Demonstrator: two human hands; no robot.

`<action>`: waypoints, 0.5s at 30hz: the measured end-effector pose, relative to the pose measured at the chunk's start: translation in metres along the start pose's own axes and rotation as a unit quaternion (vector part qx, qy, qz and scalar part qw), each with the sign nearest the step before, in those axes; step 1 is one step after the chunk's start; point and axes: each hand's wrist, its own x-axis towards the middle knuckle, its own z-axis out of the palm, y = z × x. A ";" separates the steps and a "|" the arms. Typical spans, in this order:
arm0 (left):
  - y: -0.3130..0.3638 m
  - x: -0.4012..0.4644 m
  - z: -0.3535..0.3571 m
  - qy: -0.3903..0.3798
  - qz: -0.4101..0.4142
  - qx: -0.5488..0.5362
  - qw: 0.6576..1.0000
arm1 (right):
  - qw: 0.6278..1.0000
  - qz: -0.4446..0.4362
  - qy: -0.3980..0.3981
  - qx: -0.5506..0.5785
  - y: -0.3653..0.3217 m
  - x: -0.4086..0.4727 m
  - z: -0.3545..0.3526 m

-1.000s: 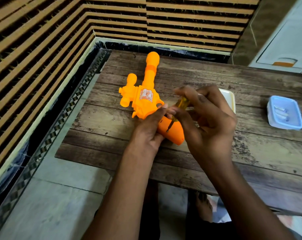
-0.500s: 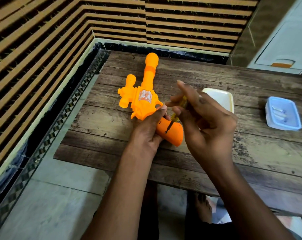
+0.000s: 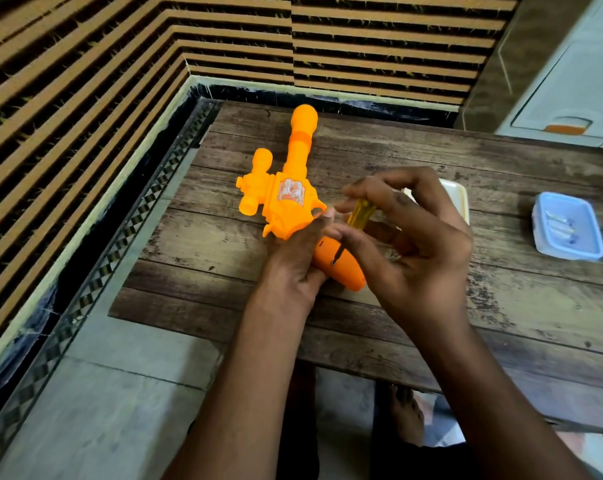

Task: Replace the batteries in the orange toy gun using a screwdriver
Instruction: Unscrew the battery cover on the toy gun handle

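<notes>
The orange toy gun (image 3: 289,202) lies on the wooden table (image 3: 431,299), its barrel pointing away from me. My left hand (image 3: 293,265) grips the gun where the body meets the handle. My right hand (image 3: 407,237) pinches the yellow handle of a small screwdriver (image 3: 359,213) between thumb and fingers. Its thin metal tip sits in a screw hole on the gun's handle (image 3: 341,265). Much of the handle is hidden by my hands.
A white tray (image 3: 457,199) sits behind my right hand, mostly hidden. A blue plastic tray (image 3: 566,225) holding small metal pieces stands at the right. The table's left edge runs beside a tiled floor and a slatted wall. A bare foot shows below the table.
My right hand's fingers have shifted around the screwdriver handle while the tip stayed in the gun's handle. The left hand and the gun held their place.
</notes>
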 end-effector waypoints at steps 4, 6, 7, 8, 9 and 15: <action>0.001 0.003 0.002 0.001 -0.001 -0.017 1.000 | 1.000 0.007 0.004 -0.007 0.004 0.001 -0.001; 0.001 0.002 0.004 0.004 0.010 -0.020 1.000 | 1.000 0.014 -0.006 0.007 0.005 -0.001 -0.002; 0.001 0.002 0.003 -0.001 0.011 -0.013 1.000 | 1.000 0.013 -0.008 0.010 0.004 -0.001 -0.003; 0.000 0.003 0.002 -0.004 0.011 -0.002 1.000 | 1.000 0.012 -0.007 0.011 0.004 -0.001 -0.002; -0.001 0.005 0.001 0.000 0.006 0.003 1.000 | 1.000 0.011 -0.003 0.011 0.003 0.000 -0.002; 0.000 0.007 0.001 -0.001 -0.008 -0.023 1.000 | 1.000 0.020 -0.010 0.011 0.006 0.000 -0.003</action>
